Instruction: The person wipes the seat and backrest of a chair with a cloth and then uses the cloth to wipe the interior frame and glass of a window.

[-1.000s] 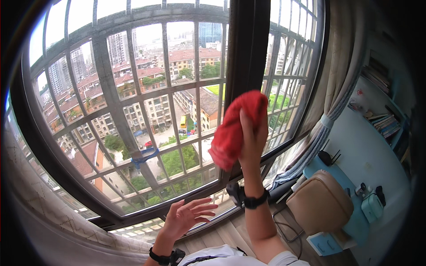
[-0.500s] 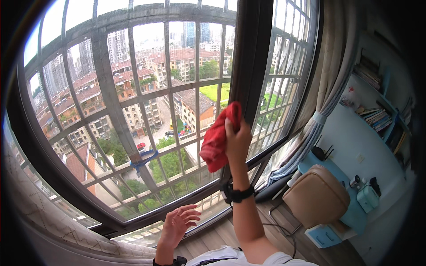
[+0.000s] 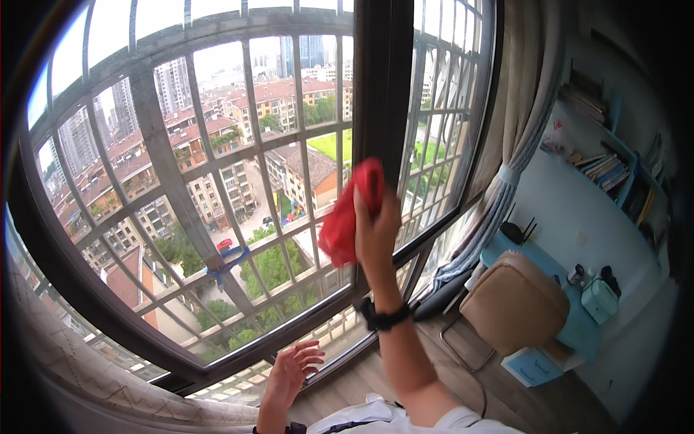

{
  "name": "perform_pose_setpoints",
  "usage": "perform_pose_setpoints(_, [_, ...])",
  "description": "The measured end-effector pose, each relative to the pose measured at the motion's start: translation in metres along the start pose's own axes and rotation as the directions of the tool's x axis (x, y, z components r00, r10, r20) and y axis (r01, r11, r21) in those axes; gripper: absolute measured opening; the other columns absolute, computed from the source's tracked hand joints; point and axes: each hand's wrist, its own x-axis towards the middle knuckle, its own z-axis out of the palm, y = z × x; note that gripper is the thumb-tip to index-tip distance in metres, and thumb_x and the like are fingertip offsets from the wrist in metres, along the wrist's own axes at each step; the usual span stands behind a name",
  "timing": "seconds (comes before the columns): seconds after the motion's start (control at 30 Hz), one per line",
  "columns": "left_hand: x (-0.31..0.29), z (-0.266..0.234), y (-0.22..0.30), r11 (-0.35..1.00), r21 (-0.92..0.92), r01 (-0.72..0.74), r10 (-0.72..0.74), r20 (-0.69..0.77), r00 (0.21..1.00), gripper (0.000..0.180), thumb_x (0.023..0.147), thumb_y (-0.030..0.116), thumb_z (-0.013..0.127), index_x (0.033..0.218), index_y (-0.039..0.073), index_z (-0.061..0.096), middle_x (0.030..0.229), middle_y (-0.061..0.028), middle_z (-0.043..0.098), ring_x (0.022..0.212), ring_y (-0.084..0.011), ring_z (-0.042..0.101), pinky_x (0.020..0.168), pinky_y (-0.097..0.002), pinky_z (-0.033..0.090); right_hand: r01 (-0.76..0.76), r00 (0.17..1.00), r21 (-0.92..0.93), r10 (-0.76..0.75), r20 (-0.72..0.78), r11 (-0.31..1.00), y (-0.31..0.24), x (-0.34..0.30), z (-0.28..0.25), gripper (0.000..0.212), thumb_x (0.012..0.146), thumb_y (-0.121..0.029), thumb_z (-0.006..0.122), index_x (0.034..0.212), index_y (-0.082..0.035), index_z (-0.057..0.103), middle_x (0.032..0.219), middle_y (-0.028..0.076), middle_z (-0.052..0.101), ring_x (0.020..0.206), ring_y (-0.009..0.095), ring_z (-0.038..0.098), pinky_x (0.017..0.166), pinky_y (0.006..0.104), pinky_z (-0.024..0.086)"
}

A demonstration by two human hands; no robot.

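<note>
A bunched red cloth is gripped in my right hand, which is raised at the window. The cloth lies over the right part of the large window pane, beside the dark upright frame; whether it touches the glass I cannot tell. My right thumb runs along the cloth, and the other fingers are mostly hidden behind the hand. Lower and to the left, my left hand hangs in front of the bottom window rail, empty, its fingers apart and slightly curled.
Metal bars stand outside the glass, with a blue strap tied round one. Curtains hang at the right and a pale curtain at the lower left. A brown chair stands by a blue desk, below bookshelves.
The view has shifted a little, so the window scene sits further left. My right hand, still holding the red cloth, appears slightly higher and further left. My left hand stays nearly the same.
</note>
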Motion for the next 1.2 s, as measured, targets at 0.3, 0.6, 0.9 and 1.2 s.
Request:
perform_pose_setpoints(0.3, [0.0,0.006,-0.01,0.999,0.04,0.008,-0.008,-0.007,1.0,0.052,0.094,0.04,0.046,0.127,0.001,0.055,0.11,-0.0115,0.065,0.098,-0.017,0.061,0.084,-0.0299,0.045,-0.089,0.991,-0.148,0.103,0.09,0.985,-0.011,0.055,0.018,0.04,0.091,-0.034,0.061,0.115,-0.002,0.06,0.094,0.026,0.056,0.081,0.045,0.061,0.071,0.05,0.051])
perform_pose_setpoints(0.6, [-0.017,-0.011,-0.024,0.997,0.051,0.065,-0.056,-0.149,0.987,0.051,0.094,0.04,0.047,0.127,0.003,0.055,0.11,-0.0106,0.066,0.098,-0.0169,0.061,0.083,-0.0296,0.046,-0.471,0.821,-0.211,0.514,0.25,0.856,0.169,-0.206,-0.024,0.039,0.09,-0.033,0.063,0.107,0.002,0.062,0.098,0.027,0.058,0.09,0.044,0.057,0.08,0.0475,0.047])
perform_pose_setpoints(0.9, [-0.026,-0.011,-0.032,0.997,0.033,0.075,-0.065,-0.233,0.97,0.048,0.095,0.038,0.046,0.124,0.001,0.057,0.107,-0.0125,0.067,0.096,-0.0203,0.063,0.082,-0.0319,0.048,-0.284,0.913,0.04,0.257,0.316,0.958,0.089,-0.104,-0.009,0.044,0.093,-0.032,0.06,0.124,-0.001,0.058,0.108,0.029,0.057,0.097,0.046,0.059,0.086,0.0472,0.049])
perform_pose_setpoints(1.2, [-0.014,-0.008,-0.031,1.0,0.022,0.018,-0.013,-0.19,0.982,0.047,0.096,0.035,0.045,0.125,0.0,0.056,0.108,-0.0128,0.067,0.097,-0.0199,0.063,0.082,-0.0311,0.048,-0.074,0.988,0.042,0.068,0.14,0.996,-0.012,0.049,0.018,0.042,0.091,-0.037,0.062,0.105,0.003,0.06,0.092,0.023,0.06,0.085,0.039,0.062,0.075,0.0444,0.048])
